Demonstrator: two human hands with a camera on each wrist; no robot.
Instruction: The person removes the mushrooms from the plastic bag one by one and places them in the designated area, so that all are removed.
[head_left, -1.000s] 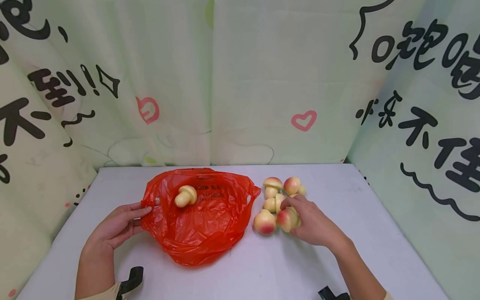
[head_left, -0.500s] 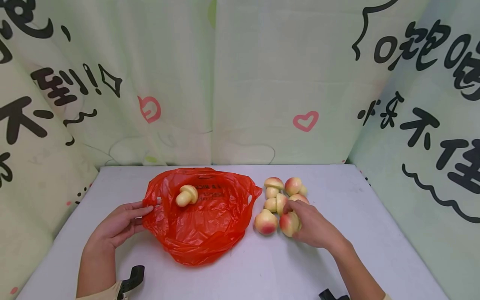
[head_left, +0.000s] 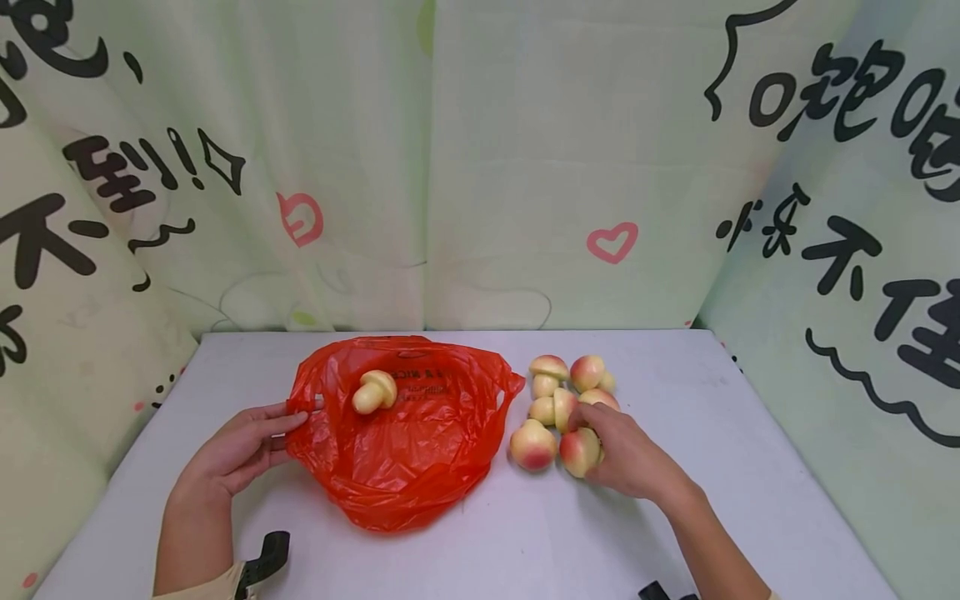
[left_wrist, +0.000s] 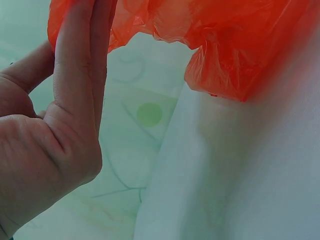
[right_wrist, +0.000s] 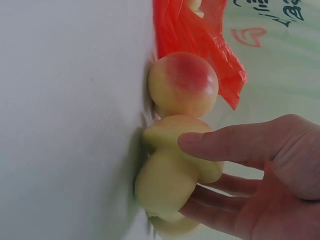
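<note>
A red plastic bag (head_left: 420, 450) lies with its mouth spread on the table, left of the middle. My left hand (head_left: 236, 450) pinches the bag's left edge between thumb and fingers. One pale toy mushroom (head_left: 375, 392) lies inside the bag. To the right, my right hand (head_left: 633, 458) holds another mushroom (head_left: 580, 452), pale yellow with a pinkish-red cap, low over the table. In the right wrist view, the thumb presses on this mushroom (right_wrist: 167, 182) from one side and the fingers reach behind it. Just left of it sits a mushroom with a red-tipped cap (head_left: 533, 446).
Several more mushrooms (head_left: 546, 373) cluster behind the right hand on the white table (head_left: 480, 558). Printed curtains (head_left: 517, 167) enclose the back and both sides.
My right hand has drawn the mushroom slightly toward me, showing more of the one behind it. The left hand and bag have hardly moved.
</note>
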